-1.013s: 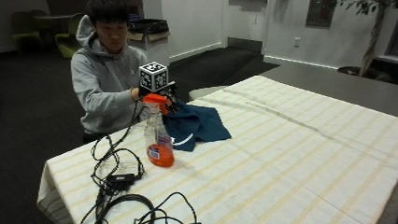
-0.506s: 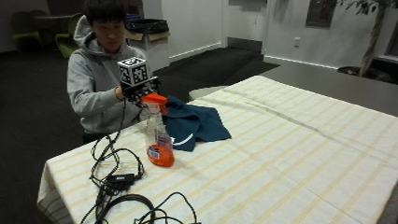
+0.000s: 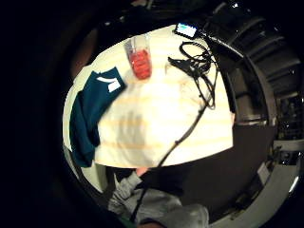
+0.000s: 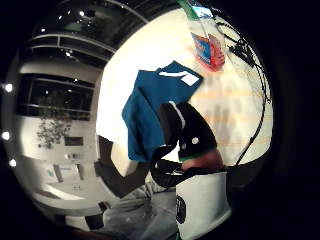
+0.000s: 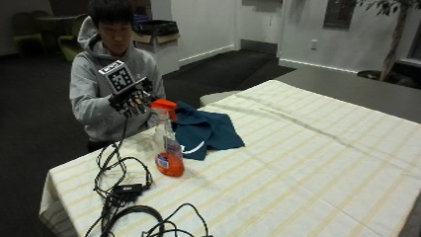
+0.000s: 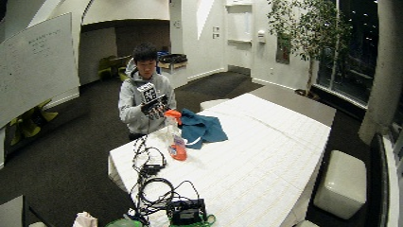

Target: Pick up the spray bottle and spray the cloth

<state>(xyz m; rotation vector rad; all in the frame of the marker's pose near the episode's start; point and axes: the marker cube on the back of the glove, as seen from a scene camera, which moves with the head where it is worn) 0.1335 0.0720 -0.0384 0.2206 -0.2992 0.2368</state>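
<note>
A person in a grey hoodie sat at the counter (image 5: 315,148), which was covered with a cream, yellow-striped cloth. The gloved right hand (image 5: 130,101) hung in the air beside the bottle's top, apart from it, its fingers (image 5: 135,107) loosely spread and holding nothing. The clear plastic spray bottle (image 5: 168,148) with orange liquid and an orange trigger head stood upright on the counter. Just beside it lay the crumpled dark teal cloth (image 5: 204,131) with a white label. Black cables (image 5: 121,190) trailed over the counter's near end.
</note>
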